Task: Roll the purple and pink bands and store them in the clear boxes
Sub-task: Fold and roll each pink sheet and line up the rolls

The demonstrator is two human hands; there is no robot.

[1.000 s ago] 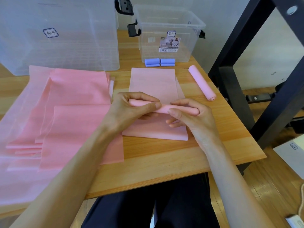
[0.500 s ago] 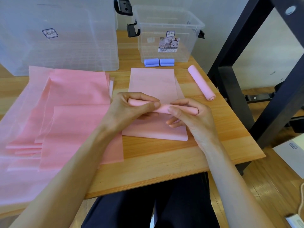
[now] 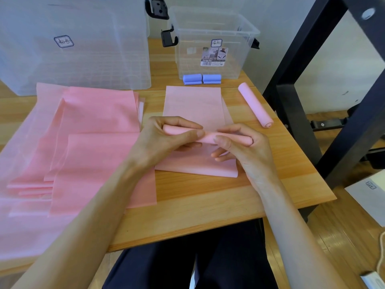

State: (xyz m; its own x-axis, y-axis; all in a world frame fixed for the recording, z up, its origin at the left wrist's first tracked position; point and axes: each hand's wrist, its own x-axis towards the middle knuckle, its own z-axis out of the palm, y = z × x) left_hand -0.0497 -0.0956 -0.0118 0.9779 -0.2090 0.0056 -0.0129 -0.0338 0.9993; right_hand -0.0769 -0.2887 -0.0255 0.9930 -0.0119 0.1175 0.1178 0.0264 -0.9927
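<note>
Item: pink band (image 3: 193, 109), one, part-rolled. The rolled portion lies crosswise between both hands, raised just above its own flat remainder, which runs away from the hands toward the far boxes and also shows beneath them on the near side.

Left hand (image 3: 164, 138): fingers curled over the top of the roll's left end, thumb along its near side toward the middle; it grips the roll. Forearm enters from the lower left.

Right hand (image 3: 243, 149): fingers wrapped round the roll's right end, thumb tip pressed on the middle, nearly meeting the left thumb; it grips the roll. Forearm enters from the lower right. The two hands sit close together on the same roll.

Finished pink roll (image 3: 255, 108): one, lying on the table (image 3: 208, 197) beyond and to the right of the right hand, well apart from it, angled.

Purple rolls (image 3: 201, 79): two, side by side, touching or nearly so, beyond the hands at the foot of the small box.

Small clear box (image 3: 212, 42): one, open-topped, labelled, black latches at its sides, beyond the hands.

Large clear box (image 3: 75, 44): one, beyond and left of the left hand.

Flat pink bands (image 3: 89, 147): an overlapping stack left of the left hand; exact count cannot be told.

Black frame (image 3: 325, 84): one, to the right of the right hand, off the table's edge.
</note>
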